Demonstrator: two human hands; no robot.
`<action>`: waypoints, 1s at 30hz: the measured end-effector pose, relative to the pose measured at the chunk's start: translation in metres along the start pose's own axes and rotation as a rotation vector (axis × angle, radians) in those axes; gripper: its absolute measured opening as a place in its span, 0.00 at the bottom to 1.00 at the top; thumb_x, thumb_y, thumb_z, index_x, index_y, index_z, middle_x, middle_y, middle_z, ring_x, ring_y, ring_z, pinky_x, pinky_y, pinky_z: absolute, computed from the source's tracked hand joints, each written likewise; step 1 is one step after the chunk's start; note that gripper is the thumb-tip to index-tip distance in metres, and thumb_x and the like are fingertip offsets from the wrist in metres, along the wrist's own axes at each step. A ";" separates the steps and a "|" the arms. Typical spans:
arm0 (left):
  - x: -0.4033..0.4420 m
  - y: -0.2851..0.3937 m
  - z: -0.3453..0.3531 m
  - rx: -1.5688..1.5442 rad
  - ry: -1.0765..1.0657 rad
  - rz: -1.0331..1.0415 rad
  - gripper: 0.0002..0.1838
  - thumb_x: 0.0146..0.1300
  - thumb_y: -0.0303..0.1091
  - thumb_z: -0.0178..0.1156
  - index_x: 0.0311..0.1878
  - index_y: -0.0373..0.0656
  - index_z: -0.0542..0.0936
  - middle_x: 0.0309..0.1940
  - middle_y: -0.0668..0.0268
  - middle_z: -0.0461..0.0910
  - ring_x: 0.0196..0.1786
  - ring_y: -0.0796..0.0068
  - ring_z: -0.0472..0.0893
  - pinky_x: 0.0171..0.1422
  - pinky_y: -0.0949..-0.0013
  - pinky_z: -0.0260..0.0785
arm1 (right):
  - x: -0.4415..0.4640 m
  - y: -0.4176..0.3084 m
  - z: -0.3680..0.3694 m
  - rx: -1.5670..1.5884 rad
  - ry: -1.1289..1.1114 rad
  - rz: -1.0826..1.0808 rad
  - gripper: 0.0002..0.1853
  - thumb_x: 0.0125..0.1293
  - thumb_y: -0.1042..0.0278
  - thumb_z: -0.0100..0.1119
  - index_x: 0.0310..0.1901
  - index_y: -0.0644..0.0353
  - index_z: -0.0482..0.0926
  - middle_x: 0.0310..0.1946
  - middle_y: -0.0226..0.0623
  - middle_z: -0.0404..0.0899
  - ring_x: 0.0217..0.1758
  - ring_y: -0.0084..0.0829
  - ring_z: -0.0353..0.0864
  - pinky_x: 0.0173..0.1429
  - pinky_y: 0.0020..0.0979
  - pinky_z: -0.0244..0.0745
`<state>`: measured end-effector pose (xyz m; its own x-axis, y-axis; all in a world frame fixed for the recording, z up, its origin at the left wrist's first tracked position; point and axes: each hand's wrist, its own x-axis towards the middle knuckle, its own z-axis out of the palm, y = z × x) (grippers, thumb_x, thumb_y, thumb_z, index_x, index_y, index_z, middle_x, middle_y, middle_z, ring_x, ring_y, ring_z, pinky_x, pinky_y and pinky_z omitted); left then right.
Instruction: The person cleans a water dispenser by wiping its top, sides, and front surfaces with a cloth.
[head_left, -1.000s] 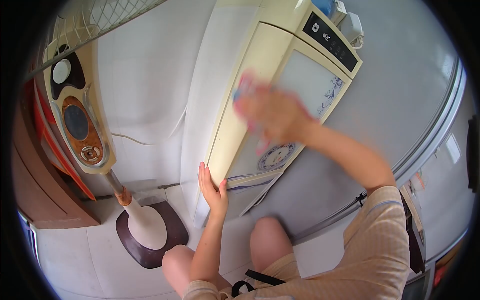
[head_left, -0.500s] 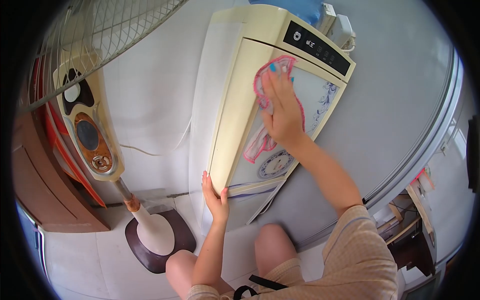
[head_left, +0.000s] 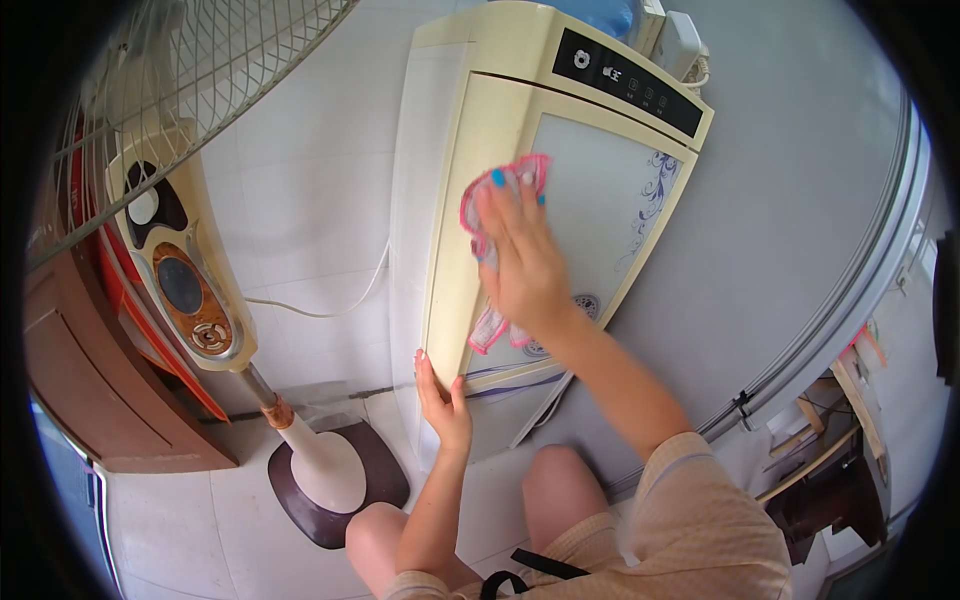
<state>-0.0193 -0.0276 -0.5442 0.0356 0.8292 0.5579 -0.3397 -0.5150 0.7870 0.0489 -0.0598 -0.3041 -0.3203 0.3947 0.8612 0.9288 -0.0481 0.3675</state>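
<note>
A cream water dispenser (head_left: 455, 200) stands before me, with a black control strip and a pale, patterned front panel (head_left: 590, 190). My right hand (head_left: 522, 260) presses a pink-edged cloth (head_left: 490, 330) flat against its front, near the panel's left edge. The fingers point up, with the cloth bunched beneath and around them. Lower down, my left hand (head_left: 443, 405) rests on the dispenser's lower left edge, fingers spread and holding nothing.
A stand fan (head_left: 180, 285) with a dark base is at the left, beside a brown cabinet (head_left: 100, 380). Above it hangs a wire rack (head_left: 250, 70). A grey surface (head_left: 760, 200) lies right of the dispenser. My knees are below.
My right hand and the cloth have moved down and left from the upper panel to the dispenser's left side. My left hand stays at the lower edge. The view has shifted slightly.
</note>
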 end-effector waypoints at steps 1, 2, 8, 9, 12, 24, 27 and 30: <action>0.000 0.002 -0.001 0.074 -0.006 0.029 0.29 0.56 0.22 0.55 0.63 0.37 0.61 0.64 0.53 0.59 0.67 0.57 0.60 0.68 0.62 0.52 | 0.008 0.003 0.000 0.011 0.013 -0.002 0.32 0.47 0.74 0.58 0.59 0.67 0.65 0.61 0.47 0.61 0.66 0.53 0.57 0.64 0.48 0.58; 0.001 0.003 -0.002 0.149 -0.009 0.057 0.29 0.58 0.22 0.53 0.64 0.37 0.60 0.65 0.54 0.59 0.66 0.60 0.61 0.66 0.65 0.55 | 0.021 0.005 0.000 0.016 0.017 -0.002 0.32 0.47 0.74 0.58 0.59 0.67 0.65 0.61 0.47 0.61 0.66 0.53 0.57 0.64 0.48 0.58; 0.001 0.004 -0.002 0.114 0.005 0.049 0.29 0.56 0.22 0.55 0.63 0.37 0.61 0.63 0.52 0.61 0.66 0.57 0.61 0.67 0.63 0.52 | 0.028 -0.003 0.000 -0.009 0.126 0.117 0.33 0.50 0.75 0.56 0.62 0.68 0.61 0.62 0.50 0.59 0.65 0.54 0.57 0.65 0.47 0.57; 0.002 0.005 -0.001 0.073 0.013 0.035 0.30 0.54 0.21 0.57 0.62 0.36 0.62 0.63 0.51 0.62 0.66 0.54 0.60 0.69 0.60 0.50 | 0.013 -0.006 0.004 -0.002 0.098 0.120 0.34 0.50 0.76 0.55 0.62 0.68 0.60 0.62 0.51 0.58 0.65 0.54 0.57 0.66 0.46 0.57; 0.002 0.005 -0.003 0.056 -0.001 0.019 0.30 0.54 0.21 0.57 0.62 0.36 0.62 0.63 0.52 0.62 0.66 0.55 0.60 0.69 0.61 0.50 | -0.002 -0.008 0.000 0.016 0.046 0.108 0.34 0.51 0.76 0.55 0.62 0.68 0.59 0.63 0.51 0.57 0.66 0.53 0.56 0.66 0.45 0.57; 0.001 0.000 0.001 0.131 0.007 0.056 0.28 0.60 0.24 0.52 0.64 0.38 0.60 0.63 0.53 0.60 0.65 0.60 0.62 0.64 0.66 0.57 | 0.000 0.001 0.000 0.099 0.054 0.129 0.35 0.50 0.77 0.54 0.63 0.65 0.59 0.66 0.45 0.54 0.68 0.52 0.52 0.67 0.50 0.51; 0.000 -0.001 0.002 0.111 0.016 0.038 0.30 0.56 0.22 0.55 0.63 0.37 0.60 0.63 0.51 0.60 0.67 0.54 0.59 0.68 0.60 0.50 | 0.022 0.003 0.000 0.071 0.067 0.125 0.35 0.49 0.76 0.56 0.63 0.65 0.60 0.66 0.45 0.54 0.68 0.52 0.52 0.67 0.49 0.52; -0.002 -0.002 0.004 0.082 0.024 0.011 0.29 0.57 0.24 0.55 0.63 0.37 0.60 0.64 0.50 0.59 0.66 0.52 0.59 0.68 0.59 0.50 | 0.056 0.011 -0.002 -0.042 0.180 0.060 0.35 0.50 0.75 0.57 0.63 0.65 0.59 0.64 0.46 0.56 0.67 0.52 0.55 0.65 0.49 0.55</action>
<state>-0.0155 -0.0292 -0.5457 0.0093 0.8276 0.5613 -0.2616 -0.5397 0.8002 0.0408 -0.0401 -0.2514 -0.2958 0.2194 0.9297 0.9400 -0.1065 0.3242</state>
